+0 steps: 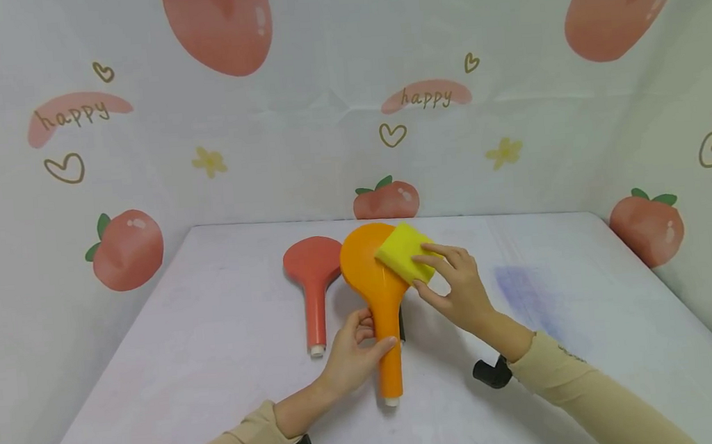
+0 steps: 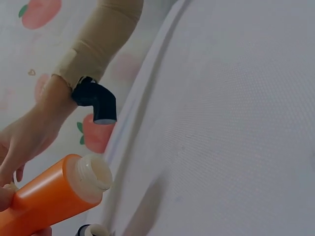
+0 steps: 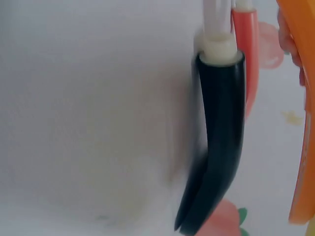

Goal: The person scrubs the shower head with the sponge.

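Note:
My left hand (image 1: 356,351) grips the handle of an orange shower head (image 1: 386,317), raised and tilted above the table. Its pale threaded end (image 2: 96,172) points toward the camera in the left wrist view. With fingertips and thumb, my right hand (image 1: 462,290) holds a yellow folded cloth (image 1: 404,252) against the upper right of the round orange head. A red shower head (image 1: 313,274) lies to the left on the table. Behind the orange one is a black shower head (image 3: 221,118), mostly hidden in the head view; the right wrist view shows its handle and pale end.
The white table (image 1: 232,399) carries a bluish smudge (image 1: 528,299) on the right. A white backdrop (image 1: 326,161) printed with red fruit and hearts stands behind and at the sides. Black wrist mounts (image 1: 493,373) stick out from both sleeves.

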Demonstrator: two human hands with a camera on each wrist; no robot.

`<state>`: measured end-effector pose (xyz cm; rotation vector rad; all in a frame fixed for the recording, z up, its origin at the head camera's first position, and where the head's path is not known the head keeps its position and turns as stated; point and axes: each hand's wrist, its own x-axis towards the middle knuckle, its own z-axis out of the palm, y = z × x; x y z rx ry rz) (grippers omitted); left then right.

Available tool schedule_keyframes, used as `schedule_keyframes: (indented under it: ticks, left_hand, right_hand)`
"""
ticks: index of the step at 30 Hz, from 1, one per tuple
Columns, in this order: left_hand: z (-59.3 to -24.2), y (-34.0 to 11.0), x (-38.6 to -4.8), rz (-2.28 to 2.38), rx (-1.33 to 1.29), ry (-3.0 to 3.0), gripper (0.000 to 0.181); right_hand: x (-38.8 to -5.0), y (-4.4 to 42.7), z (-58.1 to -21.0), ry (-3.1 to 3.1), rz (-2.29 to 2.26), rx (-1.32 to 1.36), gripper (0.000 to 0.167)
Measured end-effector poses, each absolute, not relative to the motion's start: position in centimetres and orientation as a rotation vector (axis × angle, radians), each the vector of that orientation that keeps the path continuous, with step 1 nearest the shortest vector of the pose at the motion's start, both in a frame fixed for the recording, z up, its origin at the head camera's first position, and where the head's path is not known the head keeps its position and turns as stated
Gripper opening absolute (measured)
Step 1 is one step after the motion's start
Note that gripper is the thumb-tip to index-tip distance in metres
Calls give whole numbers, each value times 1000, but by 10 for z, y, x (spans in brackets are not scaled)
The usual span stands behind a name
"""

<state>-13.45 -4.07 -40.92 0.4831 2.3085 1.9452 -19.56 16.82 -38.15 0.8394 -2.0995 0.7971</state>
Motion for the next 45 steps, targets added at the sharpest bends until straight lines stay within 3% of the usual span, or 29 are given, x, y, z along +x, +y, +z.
schedule_keyframes:
  ticks: [9,19,23,39,45]
  left_hand:
    - [-407,-45,-137,2011,423,2170,54]
    - [-406,-48,-140,2015,344,1999,57]
    - [-405,-49,-140,2028,323,1916,61]
    - [-400,-53,-142,2064,338,1747,66]
    - [-398,-54,-144,2060,346,1737,69]
  right_hand:
    - [-184,166,-388,-1980,694,1036,36]
    - [-201,177,-385,-1995,861,788,27]
    - [-204,178,-385,-2005,955,729,35]
    - [-186,164,-390,-1830,786,1017,26]
    - [-192,167,-385,-1850,828,951,28]
